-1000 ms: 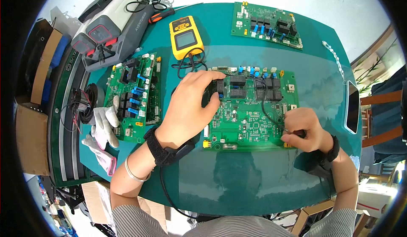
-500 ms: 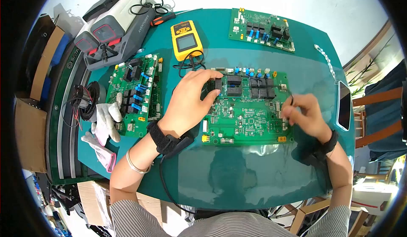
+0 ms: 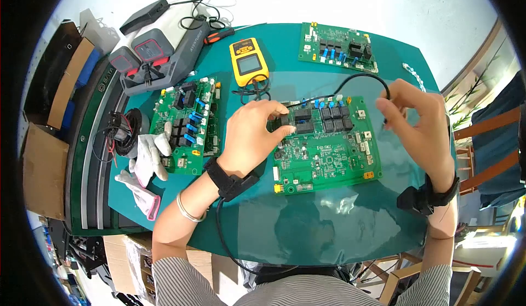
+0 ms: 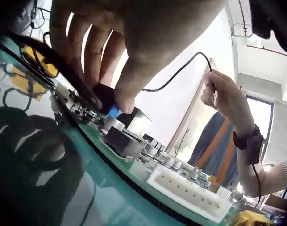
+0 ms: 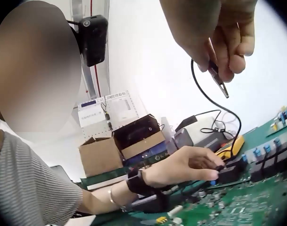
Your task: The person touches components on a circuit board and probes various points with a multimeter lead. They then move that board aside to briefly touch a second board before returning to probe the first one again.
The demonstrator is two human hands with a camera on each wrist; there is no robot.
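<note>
Right grip pinches alligator clip, tip angled down; circuit board lies below it, leftward. Left grip, nearer the board, pinches black relay.

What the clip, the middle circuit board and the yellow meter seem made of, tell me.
Clip: probably bare metal, shiny, from its bright silvery glint. Circuit board: likely rigid resin laminate, its thin flat sheet coated green. Meter: apparently plastic, evenly yellow and smooth, though a rubber sleeve is possible.
</note>
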